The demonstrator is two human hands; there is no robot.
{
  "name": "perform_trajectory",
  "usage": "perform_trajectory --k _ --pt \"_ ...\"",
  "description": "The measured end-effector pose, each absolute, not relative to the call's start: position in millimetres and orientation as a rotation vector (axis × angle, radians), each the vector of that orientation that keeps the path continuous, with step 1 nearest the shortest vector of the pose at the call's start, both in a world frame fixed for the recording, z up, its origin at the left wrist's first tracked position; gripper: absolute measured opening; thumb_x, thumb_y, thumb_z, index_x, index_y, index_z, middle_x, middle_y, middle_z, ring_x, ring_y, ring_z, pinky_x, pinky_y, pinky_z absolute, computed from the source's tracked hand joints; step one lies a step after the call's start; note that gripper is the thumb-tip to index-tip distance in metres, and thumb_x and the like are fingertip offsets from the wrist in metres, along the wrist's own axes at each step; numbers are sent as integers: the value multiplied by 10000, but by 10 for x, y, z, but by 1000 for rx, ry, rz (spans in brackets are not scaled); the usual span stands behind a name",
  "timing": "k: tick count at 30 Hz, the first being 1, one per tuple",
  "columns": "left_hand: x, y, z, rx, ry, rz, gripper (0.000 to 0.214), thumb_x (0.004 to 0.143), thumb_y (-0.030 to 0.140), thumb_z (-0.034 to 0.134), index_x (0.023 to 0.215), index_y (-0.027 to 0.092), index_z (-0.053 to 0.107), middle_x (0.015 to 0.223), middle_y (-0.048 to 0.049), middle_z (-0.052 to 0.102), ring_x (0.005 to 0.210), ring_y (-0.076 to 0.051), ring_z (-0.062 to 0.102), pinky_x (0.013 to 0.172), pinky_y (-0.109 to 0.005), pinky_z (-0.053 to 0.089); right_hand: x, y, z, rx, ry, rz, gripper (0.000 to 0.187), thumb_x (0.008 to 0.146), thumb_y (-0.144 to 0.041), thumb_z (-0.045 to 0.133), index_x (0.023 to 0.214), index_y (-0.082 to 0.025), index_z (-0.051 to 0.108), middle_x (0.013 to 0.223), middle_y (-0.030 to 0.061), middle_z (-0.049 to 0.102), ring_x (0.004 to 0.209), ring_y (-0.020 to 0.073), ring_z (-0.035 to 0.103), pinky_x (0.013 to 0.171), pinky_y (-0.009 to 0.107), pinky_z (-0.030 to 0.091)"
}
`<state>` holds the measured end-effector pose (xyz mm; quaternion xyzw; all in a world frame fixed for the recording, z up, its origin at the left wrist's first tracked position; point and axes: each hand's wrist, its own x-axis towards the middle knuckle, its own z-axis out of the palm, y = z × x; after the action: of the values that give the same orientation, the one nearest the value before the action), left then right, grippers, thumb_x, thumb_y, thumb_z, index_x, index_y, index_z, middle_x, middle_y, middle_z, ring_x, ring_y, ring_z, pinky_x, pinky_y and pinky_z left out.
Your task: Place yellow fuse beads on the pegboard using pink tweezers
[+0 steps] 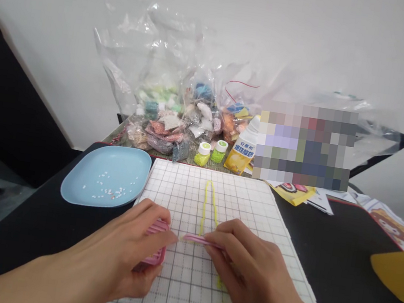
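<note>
My left hand is closed around a small pink ridged tray, which it holds over the white gridded board. Between the fingertips of my right hand is a pair of pink tweezers, their tips pointing left toward the tray. What the tips hold, if anything, is too small to make out. A yellow-green outline runs in a narrow loop up the board. More of the same yellow-green line shows below my right hand, which hides part of it.
A light blue plate with scattered white beads lies left of the board. Behind it stand two small jars, a yogurt bottle and plastic bags of beads. A yellow object sits at the right.
</note>
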<state>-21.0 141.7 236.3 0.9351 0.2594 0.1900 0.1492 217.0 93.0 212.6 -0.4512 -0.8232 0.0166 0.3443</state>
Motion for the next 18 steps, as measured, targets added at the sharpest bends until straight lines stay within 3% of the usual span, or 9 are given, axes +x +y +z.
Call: perform_trajectory --k 12,18 --pt "-192 1423 2387 2721 765 500 289 786 -5 480 937 192 628 1060 -88 562 900 -220 552 794 -389 541 2155 950 2136 -1153 -2183 26 161 987 -168 439 1012 -174 598 827 48 618 651 148 600 504 272 501" --pt "-186 1406 2359 2742 761 562 374 771 -2 490 1034 219 640 1035 -81 578 886 -232 564 758 -377 548 2156 933 2112 -1166 -2201 7 172 990 -165 423 1022 -177 592 839 48 616 640 149 596 496 276 491"
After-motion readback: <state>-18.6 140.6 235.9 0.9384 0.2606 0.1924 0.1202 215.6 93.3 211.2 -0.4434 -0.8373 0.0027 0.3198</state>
